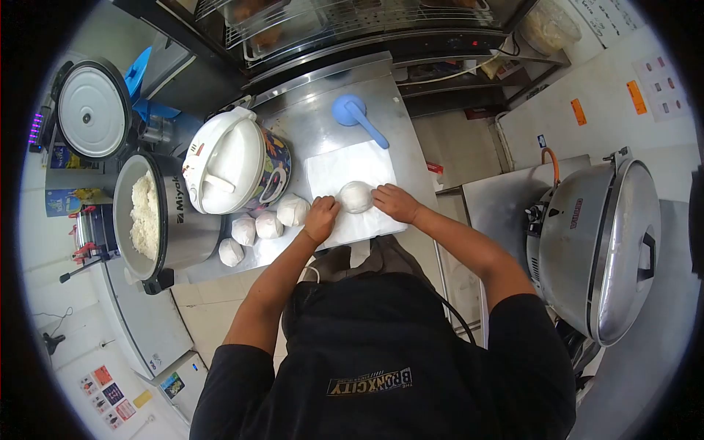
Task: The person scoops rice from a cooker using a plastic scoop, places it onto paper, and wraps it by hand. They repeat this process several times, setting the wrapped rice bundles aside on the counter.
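A round, paper-covered bundle [356, 196] sits between my hands at the front of the steel worktop. My left hand [323, 218] is closed at its left side, fingers pinched on the wrapping paper. On the opposite side my right hand [394, 203] is closed in the same way on the paper. Beneath and behind the bundle lie flat white paper sheets [337, 167]. Several similar wrapped bundles, among them one bundle [292, 210] close to my left wrist, stand in a row to the left. A blue scoop with a handle [349, 110] rests beyond the sheets.
At left stand a lidded food container [224, 165] and a big open cooker [172, 242] with white rice [144, 213] inside. A large steel cooker [587, 242] is at right. A rack cabinet [352, 29] borders the worktop [293, 103] at the back.
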The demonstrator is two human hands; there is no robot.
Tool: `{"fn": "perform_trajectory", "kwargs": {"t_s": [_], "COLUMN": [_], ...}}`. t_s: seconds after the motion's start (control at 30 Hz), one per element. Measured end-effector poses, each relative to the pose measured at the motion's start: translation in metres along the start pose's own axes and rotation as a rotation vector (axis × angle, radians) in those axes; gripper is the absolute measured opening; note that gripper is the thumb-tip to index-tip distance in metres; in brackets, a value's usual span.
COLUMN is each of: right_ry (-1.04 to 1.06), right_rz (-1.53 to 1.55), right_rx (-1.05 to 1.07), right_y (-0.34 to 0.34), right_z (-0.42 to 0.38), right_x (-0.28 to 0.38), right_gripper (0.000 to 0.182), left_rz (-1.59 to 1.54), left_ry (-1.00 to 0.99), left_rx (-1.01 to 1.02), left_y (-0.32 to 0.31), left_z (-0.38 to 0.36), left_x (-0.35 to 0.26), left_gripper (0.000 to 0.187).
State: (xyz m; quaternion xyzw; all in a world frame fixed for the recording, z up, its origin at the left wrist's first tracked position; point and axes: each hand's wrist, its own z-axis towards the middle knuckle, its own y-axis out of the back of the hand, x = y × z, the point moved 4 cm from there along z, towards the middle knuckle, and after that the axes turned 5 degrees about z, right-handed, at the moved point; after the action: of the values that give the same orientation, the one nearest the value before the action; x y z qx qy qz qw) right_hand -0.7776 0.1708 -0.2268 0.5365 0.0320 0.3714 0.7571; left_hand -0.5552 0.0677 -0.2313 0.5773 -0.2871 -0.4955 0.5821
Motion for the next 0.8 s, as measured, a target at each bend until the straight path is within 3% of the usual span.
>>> {"fn": "perform_trajectory", "kwargs": {"t_s": [0.17,0.23,0.3,0.33,0.37,0.4,0.43,0.5,0.53,0.63,0.77,0.8], "right_ry": [-0.157,-0.235,-0.363,-0.492,-0.490,-0.565,-0.639,-0.654,-0.669,-0.700,-0.679,-0.689], "right_rz": [0.046,0.086,0.077,0.183,0.181,0.210,0.239,0.247,0.248,0.210,0.186,0.196], "right_rx": [0.062,0.063,0.019,0.113,0.114,0.149,0.184,0.171,0.160,0.133,0.077,0.075], "right_y": [-0.010,-0.010,-0.006,-0.008,-0.004,-0.003,-0.006,-0.007,-0.006,-0.005,-0.010,-0.009], "right_z": [-0.015,-0.016,-0.011,-0.010,-0.006,-0.003,-0.003,-0.001,-0.001,-0.002,-0.006,-0.007], "right_x": [0.006,0.014,0.020,0.019,0.022,0.023,0.023,0.025,0.024,0.031,0.034,0.035], "right_gripper": [0.021,0.027,0.037,0.049,0.049,0.049,0.050,0.051,0.052,0.040,0.042,0.043], "left_rz": [0.119,0.246,0.181,0.097,0.012,-0.116,-0.114,-0.183,-0.131,-0.265,-0.428,-0.465], "left_ry": [-0.114,-0.016,0.032,0.140,0.247,0.396,0.397,0.607,0.754,0.881,0.987,1.124], "left_rx": [-0.001,0.048,0.077,0.091,0.106,0.265,0.265,0.643,0.587,0.588,0.531,0.447], "left_y": [0.005,-0.004,-0.007,-0.007,-0.005,-0.010,-0.010,-0.025,-0.024,-0.019,-0.012,-0.010], "left_z": [-0.005,-0.014,-0.011,-0.007,-0.006,0.004,0.018,0.030,0.033,0.047,0.057,0.057], "left_x": [-0.017,-0.023,-0.029,-0.029,-0.028,-0.016,-0.007,0.009,0.013,0.019,0.022,0.023], "left_gripper": [0.023,0.030,0.037,0.036,0.035,0.039,0.039,0.059,0.069,0.069,0.077,0.082]}}
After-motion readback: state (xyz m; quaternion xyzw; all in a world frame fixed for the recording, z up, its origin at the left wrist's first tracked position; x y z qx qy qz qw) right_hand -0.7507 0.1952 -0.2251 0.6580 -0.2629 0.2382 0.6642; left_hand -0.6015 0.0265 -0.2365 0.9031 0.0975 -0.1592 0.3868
